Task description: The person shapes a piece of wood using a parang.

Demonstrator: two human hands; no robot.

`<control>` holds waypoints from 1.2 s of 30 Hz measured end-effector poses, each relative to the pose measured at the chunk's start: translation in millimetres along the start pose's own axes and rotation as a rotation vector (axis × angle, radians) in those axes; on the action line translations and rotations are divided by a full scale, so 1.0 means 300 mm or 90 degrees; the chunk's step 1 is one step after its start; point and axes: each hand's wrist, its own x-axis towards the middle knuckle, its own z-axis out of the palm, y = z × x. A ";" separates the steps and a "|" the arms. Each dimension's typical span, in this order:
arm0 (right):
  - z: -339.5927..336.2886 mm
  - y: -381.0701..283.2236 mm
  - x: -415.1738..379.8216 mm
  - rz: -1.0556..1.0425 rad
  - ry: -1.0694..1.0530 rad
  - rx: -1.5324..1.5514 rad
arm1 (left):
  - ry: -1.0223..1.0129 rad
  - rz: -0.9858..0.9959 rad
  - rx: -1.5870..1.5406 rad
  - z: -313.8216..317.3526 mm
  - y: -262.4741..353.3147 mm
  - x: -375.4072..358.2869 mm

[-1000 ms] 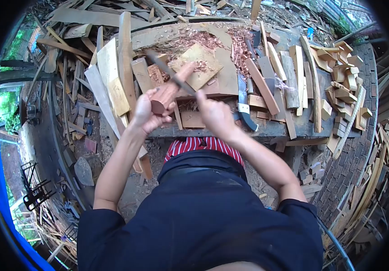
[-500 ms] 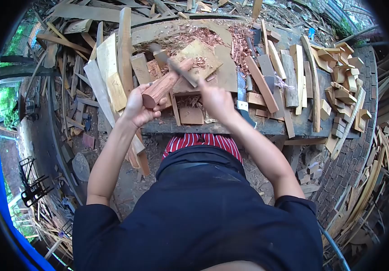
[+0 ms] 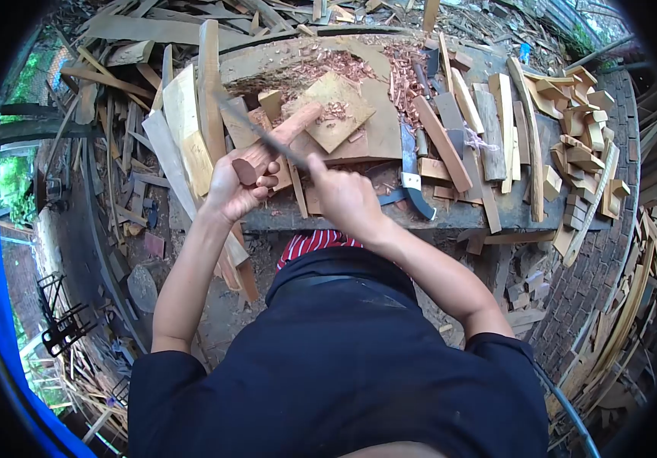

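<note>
A reddish-brown piece of wood (image 3: pixel 296 124), rounded with a dark flat end toward me, slants away over the bench. My left hand (image 3: pixel 238 183) is closed around its near end from below, fingers curled over its right side. My right hand (image 3: pixel 350 200) is a fist around the near end of a long, flat, dark file (image 3: pixel 261 136), its handle hidden in the fingers. Slightly blurred, the file lies crosswise over the wood, its tip pointing up and left. Beyond, the wood's far end overlaps a square yellowish board (image 3: pixel 336 111) strewn with shavings.
A saw (image 3: pixel 410 172) with a dark handle lies right of my right hand. Wood strips (image 3: pixel 441 143) and a pile of cut blocks (image 3: pixel 580 126) fill the bench's right side. Long planks (image 3: pixel 191 130) lean at the left. Reddish shavings (image 3: pixel 403 84) cover the back.
My right hand has moved left and slightly toward me, and the file now reaches farther left across the wood. My left hand still grips the wood, almost in place.
</note>
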 end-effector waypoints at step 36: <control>0.022 0.041 0.021 0.054 -0.047 0.007 | -0.089 0.050 -0.081 -0.019 -0.040 -0.009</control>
